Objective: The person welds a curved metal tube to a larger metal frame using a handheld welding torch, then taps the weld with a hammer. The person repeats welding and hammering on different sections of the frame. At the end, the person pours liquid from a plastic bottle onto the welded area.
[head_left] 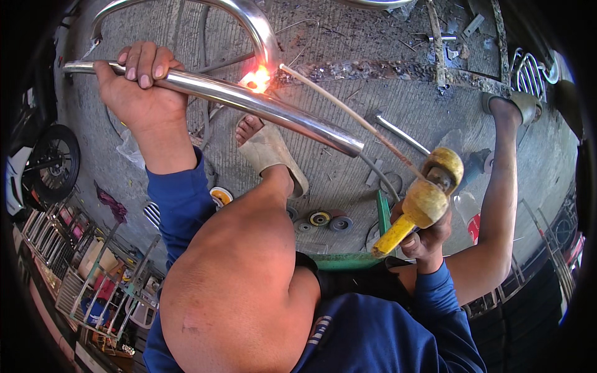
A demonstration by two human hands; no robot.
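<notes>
Hovering over grooved workshop concrete [404, 102], your left hand [142, 93] clasped one steel tube [273, 110], your right hand [430, 241] one electrode holder [425, 204].

Glare [255, 79] hides where the bent tube [261, 31], cropped at the top edge, perhaps meets the straight tube [267, 112]

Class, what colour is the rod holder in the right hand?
The holder is scuffed yellow, clearest in the head view.
</notes>
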